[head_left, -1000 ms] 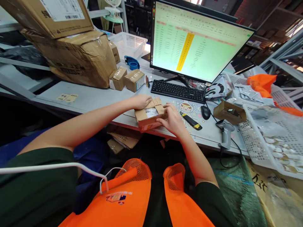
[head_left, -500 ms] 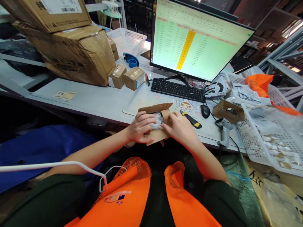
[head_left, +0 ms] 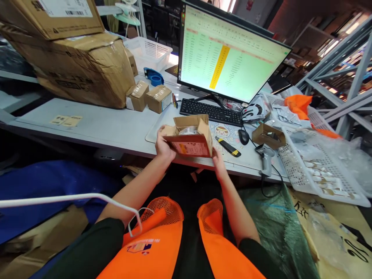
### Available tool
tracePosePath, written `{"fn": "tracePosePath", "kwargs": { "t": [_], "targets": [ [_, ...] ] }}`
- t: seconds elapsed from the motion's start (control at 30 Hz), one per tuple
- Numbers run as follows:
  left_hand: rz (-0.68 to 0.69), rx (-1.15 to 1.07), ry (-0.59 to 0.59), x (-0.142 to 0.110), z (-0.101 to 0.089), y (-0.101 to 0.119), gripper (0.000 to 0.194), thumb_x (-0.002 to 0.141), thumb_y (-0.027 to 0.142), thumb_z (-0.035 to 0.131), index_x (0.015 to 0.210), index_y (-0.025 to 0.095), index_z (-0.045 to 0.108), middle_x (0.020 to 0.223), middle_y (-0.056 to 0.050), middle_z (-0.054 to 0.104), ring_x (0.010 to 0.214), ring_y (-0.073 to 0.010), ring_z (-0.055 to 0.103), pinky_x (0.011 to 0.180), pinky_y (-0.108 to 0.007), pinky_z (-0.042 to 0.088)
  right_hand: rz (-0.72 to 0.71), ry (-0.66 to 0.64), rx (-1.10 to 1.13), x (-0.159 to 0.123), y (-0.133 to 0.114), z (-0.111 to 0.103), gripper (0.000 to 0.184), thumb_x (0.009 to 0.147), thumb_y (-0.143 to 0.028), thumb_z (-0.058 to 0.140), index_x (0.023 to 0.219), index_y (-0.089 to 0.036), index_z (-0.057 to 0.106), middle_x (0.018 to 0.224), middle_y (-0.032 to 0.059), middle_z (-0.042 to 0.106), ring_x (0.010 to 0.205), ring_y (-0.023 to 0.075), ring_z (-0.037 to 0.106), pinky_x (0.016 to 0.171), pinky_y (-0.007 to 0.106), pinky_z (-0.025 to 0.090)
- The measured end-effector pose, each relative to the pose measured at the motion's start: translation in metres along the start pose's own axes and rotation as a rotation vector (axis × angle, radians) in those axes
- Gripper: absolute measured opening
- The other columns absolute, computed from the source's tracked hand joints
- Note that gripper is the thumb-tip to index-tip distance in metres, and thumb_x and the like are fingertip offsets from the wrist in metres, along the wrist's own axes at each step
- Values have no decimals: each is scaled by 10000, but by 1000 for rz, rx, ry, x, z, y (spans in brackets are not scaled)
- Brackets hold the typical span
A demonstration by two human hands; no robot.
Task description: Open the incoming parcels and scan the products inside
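Note:
Between my hands is a small cardboard box [head_left: 190, 145], tilted with its labelled side toward me and its top flaps raised. Clear plastic wrapping [head_left: 188, 130] shows inside the opening. My left hand [head_left: 165, 145] is closed on the box's left end, and my right hand [head_left: 217, 159] grips its lower right corner; some fingers of both are hidden behind it. A black and yellow utility knife [head_left: 228, 147] lies on the desk mat right of the box.
Behind the box stand a keyboard [head_left: 210, 112] and a monitor [head_left: 226, 54]. To the right are a mouse [head_left: 243, 136], an open carton [head_left: 269, 135], a barcode scanner [head_left: 266, 159] and a white basket [head_left: 293, 162]. Two small boxes [head_left: 159, 99] and large cartons [head_left: 87, 69] stand left.
Both hands have shifted from the box's flaps and opening to its two ends. The box is now lifted and tilted, showing its labelled side. The camera view has turned slightly.

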State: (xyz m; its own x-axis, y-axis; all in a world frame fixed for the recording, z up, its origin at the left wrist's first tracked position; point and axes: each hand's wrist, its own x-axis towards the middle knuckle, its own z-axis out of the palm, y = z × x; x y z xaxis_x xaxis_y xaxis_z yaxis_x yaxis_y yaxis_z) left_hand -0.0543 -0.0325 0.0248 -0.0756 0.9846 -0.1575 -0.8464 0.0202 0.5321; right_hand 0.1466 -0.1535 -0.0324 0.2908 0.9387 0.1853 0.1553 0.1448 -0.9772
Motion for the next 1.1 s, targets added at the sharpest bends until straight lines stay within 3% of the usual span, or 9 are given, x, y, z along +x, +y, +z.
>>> {"fn": "tracePosePath", "kwargs": {
  "t": [0.1,0.23,0.33,0.43,0.63,0.73,0.87,1.0,1.1],
  "targets": [
    [-203,-54,-28,3,16,-20,282,949,316,548,1143,161,680,1051,-103,751,965,-250,723,847,-352,611,-108,58,-70,-2,7,19,1225,645,-830,786,1593,-188,352,1620,208,441,1518,350,429,1259,523,352],
    [-340,267,-216,9,6,-48,241,943,273,575,1117,164,701,1106,-135,752,1014,-279,719,852,-413,623,-214,269,-85,38,-35,11,1103,774,-753,704,1627,-180,305,1576,186,498,1443,318,516,1231,509,404],
    [-240,423,-217,32,-6,-56,336,919,260,638,1253,244,669,1326,-87,699,1219,-247,665,945,-361,598,-153,221,-238,77,-77,-11,1080,746,-627,783,1636,-186,360,1586,150,512,1451,332,507,1242,528,389],
    [-65,593,-344,59,-7,-59,398,973,338,559,1362,285,628,1478,-46,623,1352,-241,593,1050,-388,559,-80,126,-398,109,-105,-26,1055,670,-505,879,1595,-195,477,1552,122,565,1408,356,547,1238,534,395],
    [142,898,-549,87,9,-64,462,970,382,457,1305,158,682,1458,-116,631,1448,-277,503,1282,-454,331,-17,77,-234,131,-106,-58,924,656,-467,890,1502,-248,589,1401,54,693,1263,306,660,1166,517,495],
    [173,1028,-683,87,20,-63,506,830,380,666,1267,129,706,1398,-148,652,1418,-329,508,1304,-476,275,-14,190,-43,113,-90,-89,850,676,-468,852,1456,-236,606,1303,49,740,1177,277,706,1102,481,557],
    [220,1234,-854,79,34,-67,718,603,364,864,1282,179,720,1419,-136,593,1394,-389,504,1298,-502,276,-123,485,167,62,-67,-128,702,712,-503,777,1345,-239,630,1297,52,738,1185,260,710,1078,452,572],
    [266,1548,-905,79,48,-77,645,702,506,794,1237,149,738,1464,-208,535,1385,-465,507,1247,-564,327,-111,711,333,-8,-50,-156,636,740,-677,660,1205,-244,688,1233,75,760,1203,281,704,1041,491,582],
    [419,1765,-1034,87,56,-86,717,718,589,758,1292,164,697,1540,-227,502,1451,-508,418,1220,-679,278,-62,786,439,-54,-42,-166,633,745,-762,586,1088,-252,736,1126,75,789,1171,284,716,1033,497,581]
  ]
}}
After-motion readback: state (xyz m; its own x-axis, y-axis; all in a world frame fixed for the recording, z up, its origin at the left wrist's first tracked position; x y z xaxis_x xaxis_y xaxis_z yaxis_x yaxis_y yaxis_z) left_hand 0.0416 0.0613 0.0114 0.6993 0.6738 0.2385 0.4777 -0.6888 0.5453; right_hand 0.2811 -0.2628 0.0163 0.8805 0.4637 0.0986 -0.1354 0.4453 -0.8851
